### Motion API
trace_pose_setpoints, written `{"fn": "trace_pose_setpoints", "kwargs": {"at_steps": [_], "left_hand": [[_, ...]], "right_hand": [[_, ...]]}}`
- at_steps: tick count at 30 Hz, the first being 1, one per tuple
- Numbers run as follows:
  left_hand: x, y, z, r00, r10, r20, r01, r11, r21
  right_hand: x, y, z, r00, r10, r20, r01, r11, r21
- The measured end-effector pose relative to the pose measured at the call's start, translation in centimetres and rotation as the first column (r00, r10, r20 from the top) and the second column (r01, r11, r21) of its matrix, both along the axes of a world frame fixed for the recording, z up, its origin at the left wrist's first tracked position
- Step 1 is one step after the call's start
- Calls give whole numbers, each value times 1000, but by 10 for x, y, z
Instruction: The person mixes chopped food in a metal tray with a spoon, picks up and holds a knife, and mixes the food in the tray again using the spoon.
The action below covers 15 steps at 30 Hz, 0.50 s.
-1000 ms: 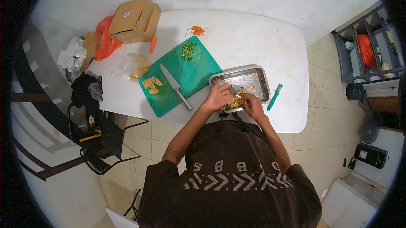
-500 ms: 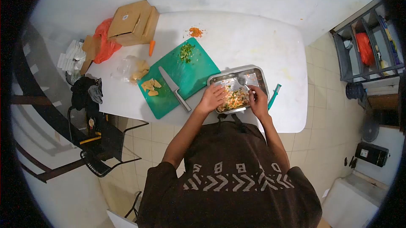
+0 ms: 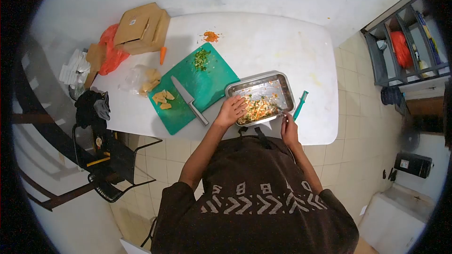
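Note:
A metal tray (image 3: 286, 87) holds a chopped orange, white and green mixture (image 3: 258, 109). My left hand (image 3: 231, 111) lies at the tray's left edge, its fingers spread out and holding nothing. At the tray's lower right corner, my right hand (image 3: 288, 127) pinches the handle of a spoon, whose bowl is hard to make out in the mixture. Left of the tray is a green cutting board (image 3: 212, 77) bearing a knife (image 3: 189, 100), chopped greens (image 3: 201, 60) and tan pieces (image 3: 162, 98). A green-handled peeler (image 3: 300, 106) lies to the right.
A cardboard box (image 3: 141, 28), a red plastic bag (image 3: 111, 51) and a carrot piece (image 3: 163, 55) are at the back left. Orange bits (image 3: 211, 36) lie behind the board, and a clear bag (image 3: 136, 80) beside it. A black chair (image 3: 123, 157) stands left, a grey shelf (image 3: 406, 42) right.
My right hand has moved down and right to the tray's corner, bringing the spoon from the tray's upper part. My left hand stays by the left edge. The whole view has shifted slightly.

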State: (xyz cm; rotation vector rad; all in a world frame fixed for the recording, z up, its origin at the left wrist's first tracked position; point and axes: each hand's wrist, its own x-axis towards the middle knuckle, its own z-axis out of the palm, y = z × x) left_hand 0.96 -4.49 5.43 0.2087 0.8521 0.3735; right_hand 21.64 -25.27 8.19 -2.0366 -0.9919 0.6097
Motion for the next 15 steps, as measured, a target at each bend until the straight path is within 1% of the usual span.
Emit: {"fn": "trace_pose_setpoints", "kwargs": {"at_steps": [2, 3, 4, 6, 7, 9, 10, 12, 13, 15], "left_hand": [[3, -2, 1, 999, -33, -5, 33, 999, 9], [4, -2, 0, 999, -32, -4, 32, 999, 8], [4, -2, -1, 999, -36, 9, 36, 999, 20], [2, -4, -5, 999, -43, 20, 42, 999, 32], [3, -2, -8, 999, -39, 16, 39, 999, 17], [7, 0, -8, 999, -42, 15, 42, 999, 5], [7, 0, -6, 999, -42, 3, 42, 999, -4], [8, 1, -1, 1000, -31, -7, 31, 999, -8], [5, -1, 2, 999, -46, 16, 46, 999, 1], [3, -1, 1, 997, -65, 39, 65, 998, 12]], "right_hand": [[8, -10, -19, 960, 215, 181, -195, 973, -121], [4, -9, -15, 965, 157, 212, -144, 987, -72], [3, -9, -10, 964, 160, 212, -147, 986, -74], [-2, -9, 2, 999, -20, 30, 19, 1000, 22], [2, -10, -6, 999, -24, 33, 24, 999, 25], [10, -12, -21, 945, 207, 252, -200, 978, -53], [9, -15, -26, 946, 204, 253, -197, 979, -52], [8, -12, -26, 954, 112, 277, -77, 988, -137], [3, -10, -16, 979, 7, 202, -11, 1000, 17], [3, -9, -19, 980, 6, 200, -9, 1000, 17]]}}
